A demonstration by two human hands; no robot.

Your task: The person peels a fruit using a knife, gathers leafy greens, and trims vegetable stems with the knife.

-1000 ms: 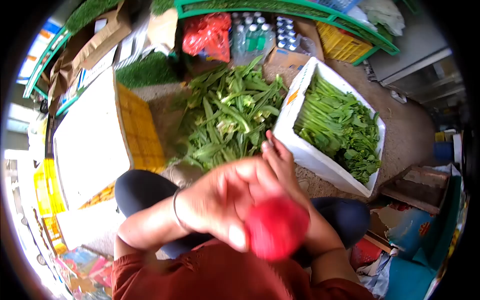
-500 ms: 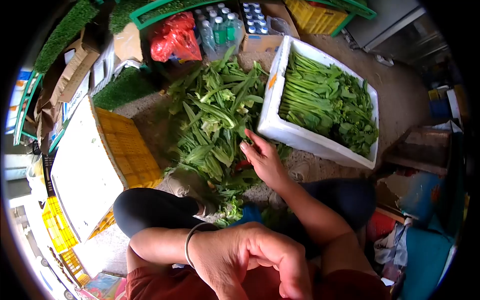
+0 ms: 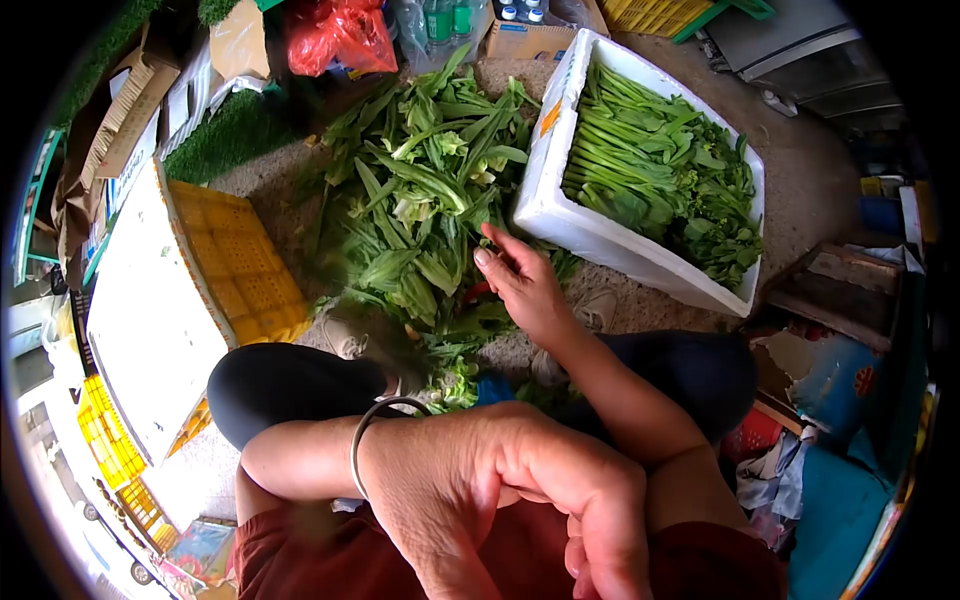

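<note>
My left hand [image 3: 515,480], with a bangle [image 3: 365,440] at its wrist, is raised close to the camera. Its fingers curl inward and their tips are partly hidden, so what they hold, if anything, does not show. Farther out, my right hand [image 3: 525,290] hovers over the near right side of a heap of loose leafy greens [image 3: 420,190]. Thumb and forefinger are apart, with nothing visible between them. A small red object [image 3: 480,293] lies partly hidden beside that hand. Right of the heap, a white foam box [image 3: 615,265] holds long-stemmed greens [image 3: 650,160] laid side by side.
On the left a yellow crate [image 3: 240,260] stands beside a bright white panel [image 3: 150,320]. Red plastic bags [image 3: 340,40], bottles [image 3: 440,22] and a cardboard box [image 3: 545,40] line the back. Something blue [image 3: 495,388] and leaf scraps [image 3: 453,380] lie between my feet.
The view has tipped down a little, so the floor things sit higher in the frame. My left hand has come slightly nearer and lower; my right hand keeps its pose by the heap.
</note>
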